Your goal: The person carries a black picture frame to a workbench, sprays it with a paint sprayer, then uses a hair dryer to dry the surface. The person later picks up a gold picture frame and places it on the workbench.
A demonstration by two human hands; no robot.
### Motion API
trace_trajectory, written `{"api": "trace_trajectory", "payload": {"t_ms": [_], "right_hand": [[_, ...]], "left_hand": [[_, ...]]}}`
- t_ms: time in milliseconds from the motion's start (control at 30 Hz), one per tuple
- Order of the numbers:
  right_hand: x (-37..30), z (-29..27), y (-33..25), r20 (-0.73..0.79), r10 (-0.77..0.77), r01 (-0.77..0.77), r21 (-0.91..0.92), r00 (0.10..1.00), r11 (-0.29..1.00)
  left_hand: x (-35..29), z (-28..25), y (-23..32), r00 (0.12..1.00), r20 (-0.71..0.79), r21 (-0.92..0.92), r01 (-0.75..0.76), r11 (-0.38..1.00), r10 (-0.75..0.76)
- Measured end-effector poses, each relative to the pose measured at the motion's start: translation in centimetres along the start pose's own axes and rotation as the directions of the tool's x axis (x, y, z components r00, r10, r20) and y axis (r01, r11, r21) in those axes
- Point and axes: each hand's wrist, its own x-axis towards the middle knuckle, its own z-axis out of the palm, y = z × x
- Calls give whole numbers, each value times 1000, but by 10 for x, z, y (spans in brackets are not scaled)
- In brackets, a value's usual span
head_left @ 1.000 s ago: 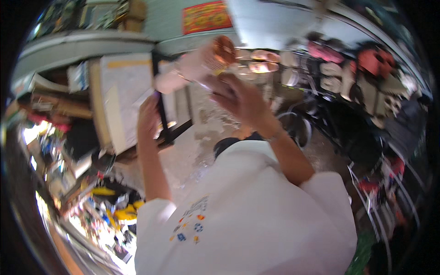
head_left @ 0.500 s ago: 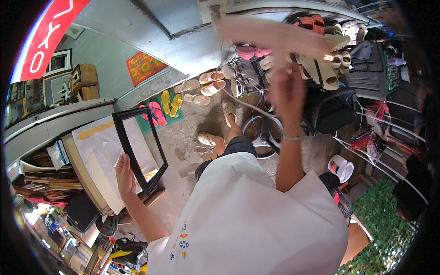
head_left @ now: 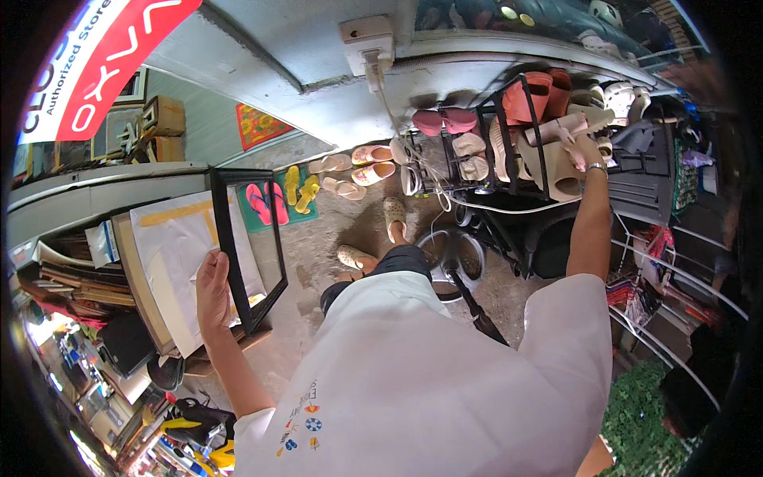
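My left hand (head_left: 211,296) is closed at the long side of a black rectangular picture frame (head_left: 234,258), which stands tilted with its middle open. Behind the frame lean large boards covered with a white sheet (head_left: 171,246) and a tan strip. Far to the right, my right hand (head_left: 586,153) reaches over a black shoe rack (head_left: 543,163). Its fingers are closed on a long pale pinkish-tan piece (head_left: 556,129), whose exact kind I cannot make out. The piece lies over beige shoes, next to orange-red clogs (head_left: 528,97).
Sandals and slippers (head_left: 372,173) line the wall, with pink flip-flops (head_left: 258,204) on a green mat. A round wheeled base (head_left: 451,266) stands on the floor near my feet. White cable (head_left: 509,210) hangs across the rack's front. Wire racks (head_left: 660,342) stand at the right.
My right hand has swung to the right and down to the shoe rack with the pinkish-tan piece. My left hand stays at the picture frame, almost unmoved. The view has shifted slightly.
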Motion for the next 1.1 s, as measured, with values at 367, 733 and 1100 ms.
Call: {"api": "trace_trajectory", "payload": {"t_ms": [367, 733, 1100], "right_hand": [[-140, 3, -150, -228, -625, 659, 381, 746, 648], [-304, 252, -439, 96, -990, -754, 641, -101, 140], [-466, 202, -490, 497, -846, -110, 846, -193, 522]], "left_hand": [[-26, 57, 42, 999, 32, -163, -21, 986, 27], [-89, -20, 48, 982, -185, -344, -109, 933, 46], [-199, -158, -177, 914, -404, -741, -297, 602, -46]]}}
